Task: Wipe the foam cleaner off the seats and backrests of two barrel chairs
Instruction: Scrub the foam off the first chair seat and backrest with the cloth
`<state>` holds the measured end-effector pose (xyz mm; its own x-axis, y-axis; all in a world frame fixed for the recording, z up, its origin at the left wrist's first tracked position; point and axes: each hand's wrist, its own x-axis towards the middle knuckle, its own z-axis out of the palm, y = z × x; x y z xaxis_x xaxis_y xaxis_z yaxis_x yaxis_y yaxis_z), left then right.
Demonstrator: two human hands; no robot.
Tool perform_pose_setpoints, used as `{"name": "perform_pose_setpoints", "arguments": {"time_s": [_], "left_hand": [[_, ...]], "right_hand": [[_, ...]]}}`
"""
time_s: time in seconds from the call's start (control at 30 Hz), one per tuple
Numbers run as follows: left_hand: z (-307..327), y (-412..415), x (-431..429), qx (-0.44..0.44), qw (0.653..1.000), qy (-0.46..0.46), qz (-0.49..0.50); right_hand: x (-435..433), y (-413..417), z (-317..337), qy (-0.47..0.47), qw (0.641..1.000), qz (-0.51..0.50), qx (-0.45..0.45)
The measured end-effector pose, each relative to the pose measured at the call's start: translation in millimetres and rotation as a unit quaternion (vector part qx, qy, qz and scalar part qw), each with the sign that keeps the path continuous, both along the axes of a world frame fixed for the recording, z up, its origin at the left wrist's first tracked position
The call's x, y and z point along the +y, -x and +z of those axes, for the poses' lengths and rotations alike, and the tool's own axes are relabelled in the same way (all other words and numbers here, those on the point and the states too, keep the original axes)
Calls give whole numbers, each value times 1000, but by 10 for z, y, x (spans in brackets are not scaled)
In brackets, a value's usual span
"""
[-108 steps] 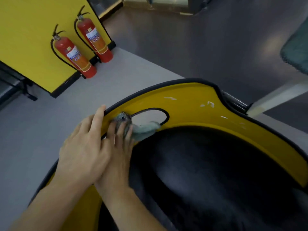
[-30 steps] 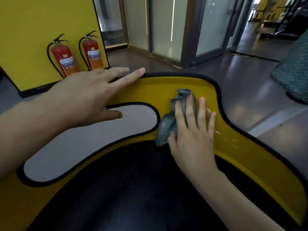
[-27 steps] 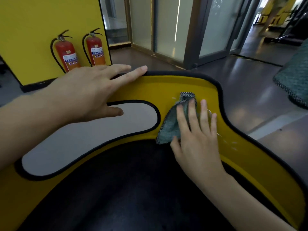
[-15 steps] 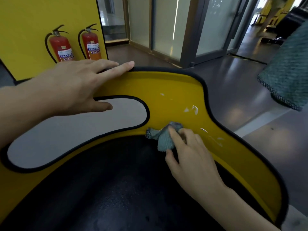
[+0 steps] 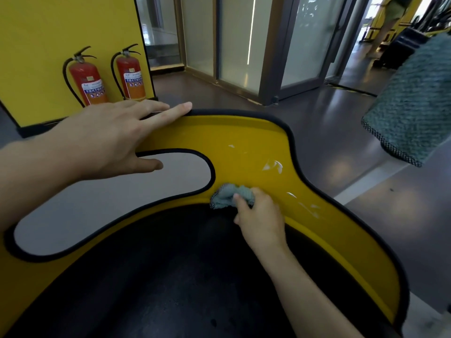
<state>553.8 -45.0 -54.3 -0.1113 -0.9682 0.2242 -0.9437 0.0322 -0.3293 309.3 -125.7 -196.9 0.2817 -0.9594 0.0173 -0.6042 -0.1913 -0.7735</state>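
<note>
While the left hand (image 5: 114, 140) lies flat with fingers straight on the black rim of the yellow chair back (image 5: 246, 137), upper left of the frame, the right hand (image 5: 261, 215) grips a bunched grey-green cloth (image 5: 227, 195) at centre, pressed where the yellow meets the black seat (image 5: 170, 276). Foam streaks (image 5: 273, 164) (whitish, thin) remain just above and right of the cloth. Two fire extinguishers (image 5: 87, 79) stand behind.

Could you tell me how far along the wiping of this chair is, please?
Done: the backrest left of the cloth shows no foam. In hand: the right hand grips the bunched cloth at its lower edge; the left hand rests on the rim. Left: white foam streaks right of the cloth.
</note>
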Motion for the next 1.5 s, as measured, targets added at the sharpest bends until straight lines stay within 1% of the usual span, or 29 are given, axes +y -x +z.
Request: {"name": "perform_pose_setpoints", "arguments": {"time_s": [0.03,0.07,0.1,0.13,0.17,0.2,0.23,0.27,0.3,0.33,0.37,0.4,0.43,0.5,0.57,0.6,0.67,0.7,0.73,0.77,0.8,0.87,0.93,1.13,1.2,1.3,1.33,1.4,1.5], "left_hand": [[-4,-6,1,-1,1000,1,-2],[-5,-13,0,-1,1000,2,-4],[-4,-22,-2,0,1000,2,-6],[-5,-27,-5,0,1000,-1,-5],[-4,-29,-7,-1,1000,-3,-5],[-5,-31,-12,-1,1000,-4,-5],[-7,-32,-14,-1,1000,-4,-6],[-9,-33,-15,-2,1000,-4,-6],[-8,-37,-18,-2,1000,-4,-6],[-7,-41,-24,-1,1000,-4,-6],[-8,-45,-23,0,1000,-5,-6],[-13,-51,-24,-1,1000,-3,-8],[-22,-55,-23,-4,1000,1,-10],[-33,-63,-23,-11,1000,11,-11],[-33,-68,-33,-9,1000,14,-9],[-36,-66,-38,-9,1000,15,-9],[-44,-75,-41,-13,1000,23,-11],[-49,-82,-42,-15,1000,25,-12],[-53,-87,-44,-16,999,25,-14],[-57,-95,-46,-17,999,25,-16],[-59,-103,-50,-17,999,24,-17],[-63,-112,-54,-19,999,25,-18],[-64,-118,-56,-20,999,27,-21],[-72,-119,-51,-25,999,32,-21],[-65,-130,-55,-24,999,29,-19],[-76,-127,-61,-30,999,34,-19],[-79,-129,-66,-33,999,36,-19],[-84,-130,-68,-34,999,34,-19],[-81,-130,-54,-24,999,38,-18]], "right_hand": [[44,-49,24,-78,983,-16,-165],[96,-113,72,-154,944,-28,-291],[138,-173,124,-201,903,-31,-379],[164,-229,143,-217,876,-34,-429],[188,-274,179,-213,866,-31,-452],[219,-303,215,-186,879,-25,-439],[250,-322,242,-133,911,-13,-389],[277,-331,251,-51,954,5,-296],[303,-333,248,45,983,29,-178],[310,-330,216,148,985,50,-74],[297,-319,171,235,970,61,-10],[261,-298,123,287,955,68,21],[218,-265,100,304,949,75,32],[142,-201,61,278,955,101,28],[201,-180,73,245,964,106,-5],[266,-192,84,201,973,106,-38],[384,-237,69,61,987,98,-113],[401,-240,21,12,988,86,-132],[384,-230,-14,-2,989,76,-128],[358,-201,-10,25,992,68,-107],[331,-156,13,86,991,67,-73],[286,-57,38,223,972,78,6],[289,25,44,285,953,93,42],[218,155,-38,363,914,171,56],[95,144,-108,362,904,183,131],[-31,119,-289,362,871,182,277],[-29,105,-332,352,868,181,301],[-20,76,-372,345,871,171,305],[-32,-15,-198,378,875,135,271]]}}
